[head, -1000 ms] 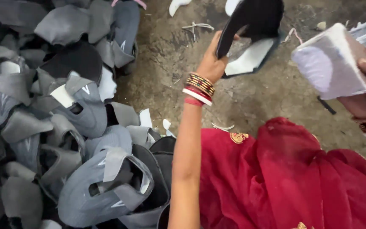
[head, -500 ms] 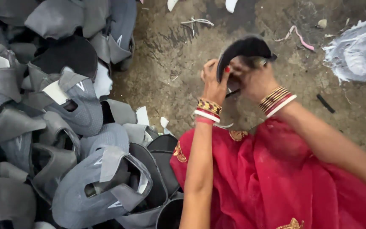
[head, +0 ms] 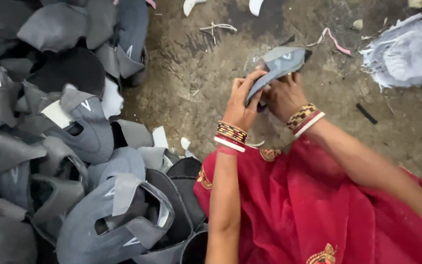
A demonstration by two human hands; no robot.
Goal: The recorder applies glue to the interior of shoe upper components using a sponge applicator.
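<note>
Both hands' fingers around grey shoe upper

Left hand hides much of the grey shoe upper.

A second ago, a dark piece was held up by the left hand alone, and a white bundle was gripped by the right hand at the right edge of the frame. Now a grey shoe upper is clasped by both hands at upper centre. The white bundle is seen lying at the upper right on the ground.
</note>
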